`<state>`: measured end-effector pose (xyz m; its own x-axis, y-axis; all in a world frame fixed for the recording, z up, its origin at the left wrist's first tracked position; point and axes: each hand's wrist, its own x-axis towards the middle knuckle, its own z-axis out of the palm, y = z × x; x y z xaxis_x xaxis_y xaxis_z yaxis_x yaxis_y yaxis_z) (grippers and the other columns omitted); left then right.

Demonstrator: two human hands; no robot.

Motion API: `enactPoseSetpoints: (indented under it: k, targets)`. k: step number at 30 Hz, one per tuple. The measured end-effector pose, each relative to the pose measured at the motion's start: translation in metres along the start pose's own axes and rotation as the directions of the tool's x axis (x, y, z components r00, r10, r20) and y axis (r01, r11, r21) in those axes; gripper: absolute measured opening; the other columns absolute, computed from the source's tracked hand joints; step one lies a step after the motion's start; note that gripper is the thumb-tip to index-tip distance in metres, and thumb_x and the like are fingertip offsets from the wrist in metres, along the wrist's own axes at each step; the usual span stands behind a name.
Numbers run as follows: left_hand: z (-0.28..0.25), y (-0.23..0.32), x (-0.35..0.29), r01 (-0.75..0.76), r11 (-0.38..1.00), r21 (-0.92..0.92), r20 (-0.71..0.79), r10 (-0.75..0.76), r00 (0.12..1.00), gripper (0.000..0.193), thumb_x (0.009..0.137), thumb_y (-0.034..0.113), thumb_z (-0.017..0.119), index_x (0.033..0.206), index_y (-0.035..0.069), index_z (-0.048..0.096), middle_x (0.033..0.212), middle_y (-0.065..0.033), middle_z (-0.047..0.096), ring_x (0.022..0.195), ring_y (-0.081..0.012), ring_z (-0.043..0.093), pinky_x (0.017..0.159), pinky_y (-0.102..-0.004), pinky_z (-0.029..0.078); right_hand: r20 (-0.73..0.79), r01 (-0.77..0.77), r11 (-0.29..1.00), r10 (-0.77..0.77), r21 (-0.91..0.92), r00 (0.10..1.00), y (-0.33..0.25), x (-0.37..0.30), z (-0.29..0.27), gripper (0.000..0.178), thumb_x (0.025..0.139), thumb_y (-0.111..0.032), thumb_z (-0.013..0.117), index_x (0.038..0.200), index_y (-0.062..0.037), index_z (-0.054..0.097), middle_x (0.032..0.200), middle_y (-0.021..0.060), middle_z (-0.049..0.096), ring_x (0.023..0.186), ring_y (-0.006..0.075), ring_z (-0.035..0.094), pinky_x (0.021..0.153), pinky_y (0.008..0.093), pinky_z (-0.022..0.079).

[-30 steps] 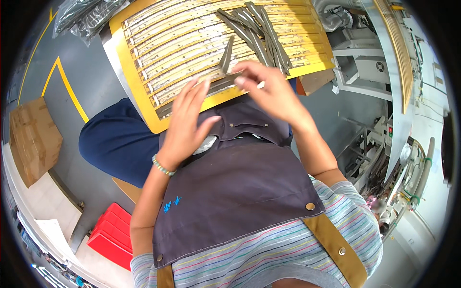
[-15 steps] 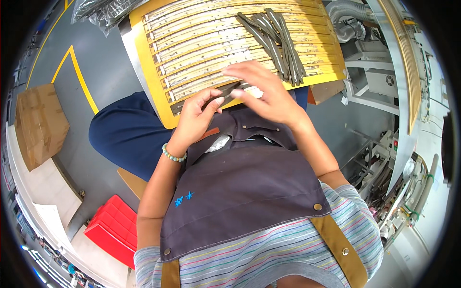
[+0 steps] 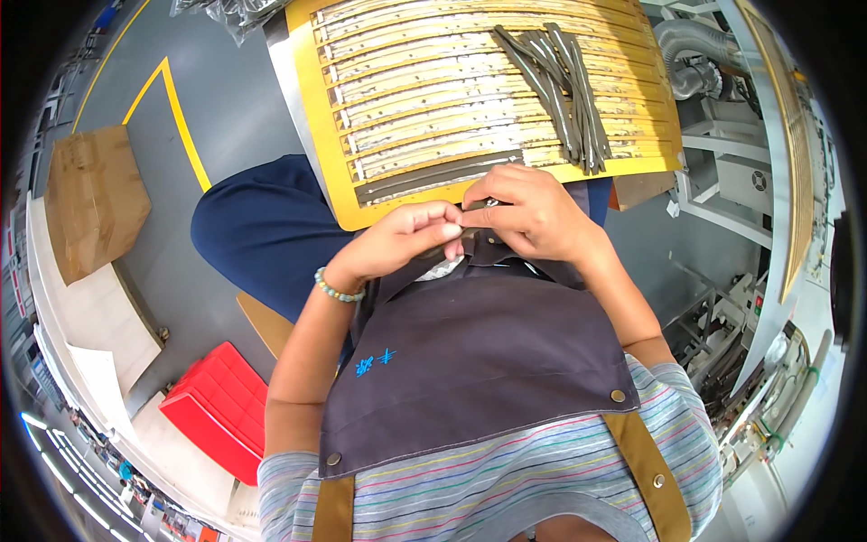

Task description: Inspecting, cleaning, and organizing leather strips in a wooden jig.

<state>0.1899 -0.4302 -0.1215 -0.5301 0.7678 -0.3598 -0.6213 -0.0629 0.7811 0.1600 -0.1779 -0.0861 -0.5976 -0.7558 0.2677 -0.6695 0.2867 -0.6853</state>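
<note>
My left hand [image 3: 406,239] and my right hand [image 3: 539,215] meet fingertip to fingertip just off the near edge of a slotted yellow board [image 3: 336,194]. Both are closed in a pinch. Something small and dark shows between the fingers, but its kind is hidden. Beyond my hands, a dark grey strip [image 3: 433,177] lies along the board's nearest slot. On the board's right part rests a loose, crisscrossed bundle of dark grey strips [image 3: 562,99], some with a pale line along them.
A cardboard box [image 3: 97,203] stands at the far left, and a red plastic bin [image 3: 219,411] is lower down. Plastic bags [image 3: 237,14] lie beyond the board's left corner. On the right are a silver flexible duct [image 3: 695,50] and a white machine frame [image 3: 722,185].
Both hands have drawn back from the board toward my body and come together. My right fingers, spread before, have closed. The strip in the nearest slot is now more exposed.
</note>
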Motion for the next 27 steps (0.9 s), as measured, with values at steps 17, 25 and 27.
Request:
enactPoseSetpoints:
  k: [17, 25, 27]
  targets:
    - [-0.039, -0.012, -0.038, 0.082, 0.865, 0.495, -0.428, 0.161, 0.889, 0.011, 0.095, 0.005, 0.068, 0.100, -0.005, 0.068, 0.084, -0.0054, 0.074, 0.078, -0.0097, 0.067, 0.077, -0.0258, 0.053, 0.315, -0.666, 0.537, 0.604, 0.518, 0.732, 0.054, -0.029, 0.000, 0.012, 0.094, -0.010, 0.070, 0.094, 0.0026, 0.073, 0.080, 0.0022, 0.070, 0.072, 0.0079, 0.063, 0.068, 0.0239, 0.052]
    - [-0.080, -0.047, -0.003, 0.295, 0.789, 0.538, -0.824, 0.419, 0.382, 0.014, 0.093, 0.008, 0.071, 0.100, -0.004, 0.070, 0.085, -0.0059, 0.074, 0.074, -0.0056, 0.065, 0.068, -0.0225, 0.052, 0.204, -0.731, 0.488, 0.747, 0.477, 0.632, 0.114, -0.011, 0.015, 0.013, 0.096, -0.015, 0.069, 0.095, -0.0023, 0.070, 0.074, -0.0037, 0.062, 0.067, 0.0045, 0.056, 0.062, 0.0215, 0.046]
    - [-0.080, -0.054, 0.005, 0.291, 0.762, 0.578, -0.811, 0.498, 0.307, 0.014, 0.091, 0.009, 0.074, 0.095, -0.003, 0.068, 0.079, -0.0042, 0.071, 0.068, -0.0053, 0.062, 0.064, -0.0238, 0.051, 0.213, -0.761, 0.461, 0.774, 0.457, 0.597, 0.121, -0.009, 0.014, 0.014, 0.097, -0.019, 0.069, 0.091, -0.0060, 0.069, 0.072, -0.0065, 0.059, 0.064, 0.0019, 0.052, 0.055, 0.0195, 0.041]
